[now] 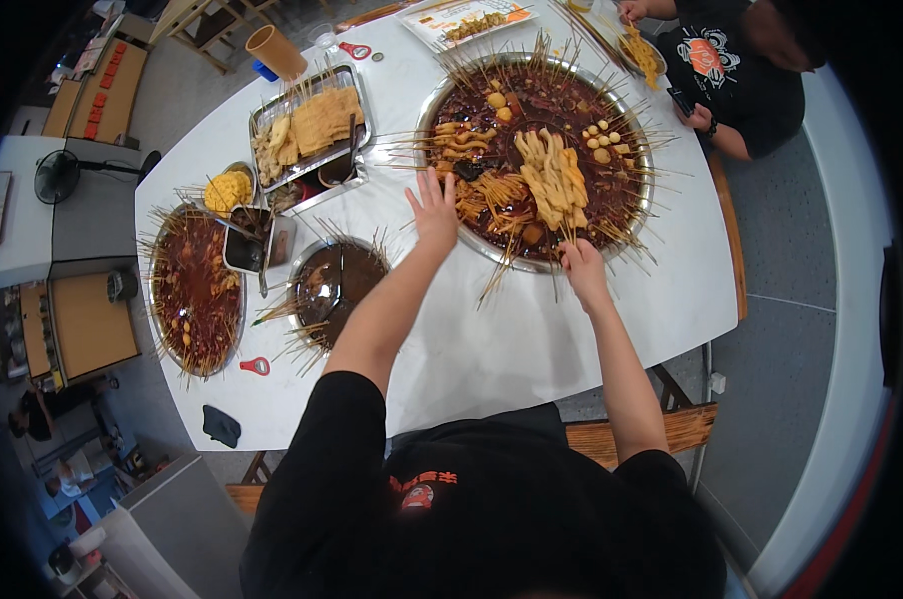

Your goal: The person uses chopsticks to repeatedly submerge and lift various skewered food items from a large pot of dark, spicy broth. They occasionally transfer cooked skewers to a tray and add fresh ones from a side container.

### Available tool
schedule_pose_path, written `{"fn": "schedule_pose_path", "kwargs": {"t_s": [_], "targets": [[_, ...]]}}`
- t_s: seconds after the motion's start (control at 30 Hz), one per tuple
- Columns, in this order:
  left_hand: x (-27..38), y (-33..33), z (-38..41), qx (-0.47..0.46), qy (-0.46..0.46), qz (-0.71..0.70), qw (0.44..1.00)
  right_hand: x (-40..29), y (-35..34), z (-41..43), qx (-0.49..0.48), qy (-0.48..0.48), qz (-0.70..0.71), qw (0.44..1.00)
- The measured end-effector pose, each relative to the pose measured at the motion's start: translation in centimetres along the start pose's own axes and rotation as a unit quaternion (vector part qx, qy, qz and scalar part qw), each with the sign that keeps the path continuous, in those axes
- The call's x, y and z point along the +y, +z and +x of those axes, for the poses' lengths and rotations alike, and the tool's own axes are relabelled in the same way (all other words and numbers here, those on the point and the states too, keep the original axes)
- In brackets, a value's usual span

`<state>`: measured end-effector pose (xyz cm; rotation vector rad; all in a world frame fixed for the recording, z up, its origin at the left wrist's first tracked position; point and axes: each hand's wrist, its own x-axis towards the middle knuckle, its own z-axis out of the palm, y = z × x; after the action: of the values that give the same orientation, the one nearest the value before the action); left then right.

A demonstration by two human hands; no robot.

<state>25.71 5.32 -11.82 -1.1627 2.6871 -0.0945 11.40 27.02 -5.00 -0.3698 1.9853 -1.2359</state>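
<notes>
A large round metal pan (pixel 650 168) of dark red broth and many skewered foods stands in front of me. My right hand (pixel 586 271) grips the stick ends of a bundle of pale yellow, folded skewered strips (pixel 552 183), which lies over the pan's middle. My left hand (pixel 435 213) is at the pan's left rim with fingers spread. It appears to hold nothing, and whether it touches the rim or the sticks I cannot tell. Close to it in the broth are thin skewered strips (pixel 500 193) and a dark piece (pixel 467 170).
Left of the pan stand a smaller round pan (pixel 361 273), an oval pan (pixel 197 277) of red broth and a metal tray (pixel 365 112) of skewers. A bamboo cup (pixel 276 52) stands behind. At the far right a person (pixel 728 82) holds a phone (pixel 679 101) beside a bowl.
</notes>
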Motion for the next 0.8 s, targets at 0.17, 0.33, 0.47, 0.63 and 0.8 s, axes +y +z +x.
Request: {"fn": "schedule_pose_path", "kwargs": {"t_s": [0.17,0.33,0.47,0.63,0.8], "targets": [[-5.6,1.4,4.9,0.015,0.04,0.104,0.994,-0.2,-2.1,-1.5,-0.014,-0.045,-0.043,0.998],[-7.3,0.5,7.2,-0.077,0.074,0.143,0.984,1.0,-5.0,-2.1,0.013,-0.107,-0.174,0.979],[-8.3,0.6,7.7,-0.172,0.061,0.027,0.983,-2.9,-5.4,-3.3,0.021,-0.128,-0.334,0.934],[-8.5,-0.7,8.0,-0.189,0.084,-0.052,0.977,-4.8,-5.6,-3.9,0.013,-0.238,-0.428,0.872],[-7.4,-3.0,9.3,-0.204,0.141,-0.006,0.969,-5.9,-4.0,-2.8,-0.029,-0.299,-0.5,0.813]]}}
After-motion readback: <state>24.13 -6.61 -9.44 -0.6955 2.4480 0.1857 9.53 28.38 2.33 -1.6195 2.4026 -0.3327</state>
